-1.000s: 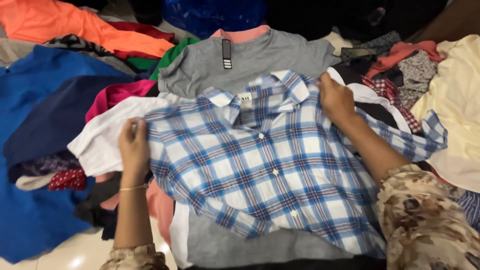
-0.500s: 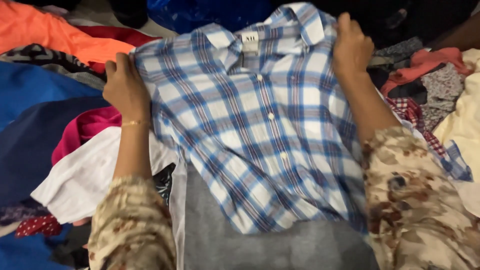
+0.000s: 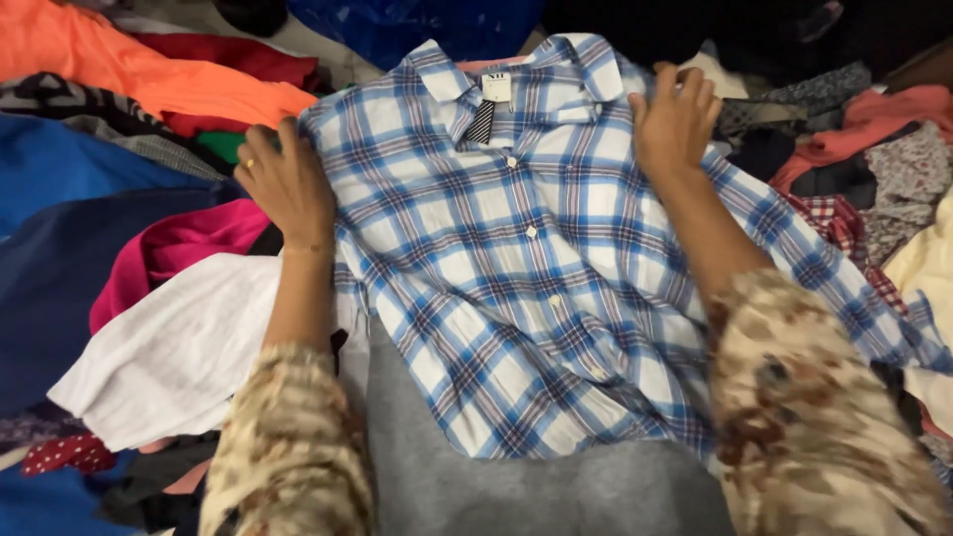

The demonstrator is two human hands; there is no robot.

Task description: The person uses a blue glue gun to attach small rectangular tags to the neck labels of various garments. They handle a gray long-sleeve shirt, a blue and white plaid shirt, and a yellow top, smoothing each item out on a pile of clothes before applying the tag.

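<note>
Nearest, below both wrists: a plain grey knit garment (image 3: 516, 491) lies flat, with the hem of the blue-and-white plaid button-front cotton shirt (image 3: 526, 288) spread face-up over it; a white textured cloth (image 3: 179, 347) lies just outside the left forearm. Left hand (image 3: 288, 184) rests palm-down, fingers loose and extended (nothing gripped), on the shirt's shoulder edge; right hand (image 3: 675, 124) lies likewise, fingers slack and spread, on the opposite shoulder beside the collar. Judged step: smoothing the shirt flat; a next move would call for pinching both shoulders evenly, and beyond the fingertips lie an orange garment (image 3: 149, 69) and dark blue fabric (image 3: 427, 25).
</note>
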